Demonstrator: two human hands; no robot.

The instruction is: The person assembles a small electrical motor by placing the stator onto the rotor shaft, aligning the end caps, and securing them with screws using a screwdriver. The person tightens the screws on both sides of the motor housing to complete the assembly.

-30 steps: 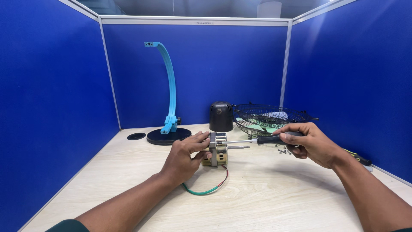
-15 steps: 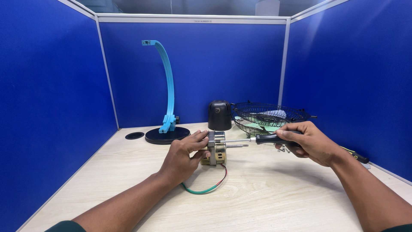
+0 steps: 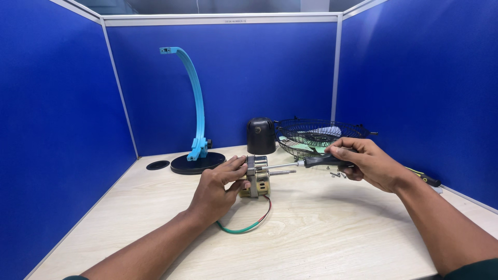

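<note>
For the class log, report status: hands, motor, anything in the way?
Left hand grips small motor on desk. Right hand holds screwdriver, tip at motor's top. Loose screws near right hand; nothing blocking.

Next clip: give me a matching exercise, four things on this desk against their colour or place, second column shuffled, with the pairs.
Things:
1. curved stand arm
2. wire fan guard
3. screwdriver
4. small motor

Descriptions:
A. held in the right hand
B. light blue
C. steadied on the desk by the left hand
D. black mesh, lying by the right partition

Pairs: 1-B, 2-D, 3-A, 4-C
</note>
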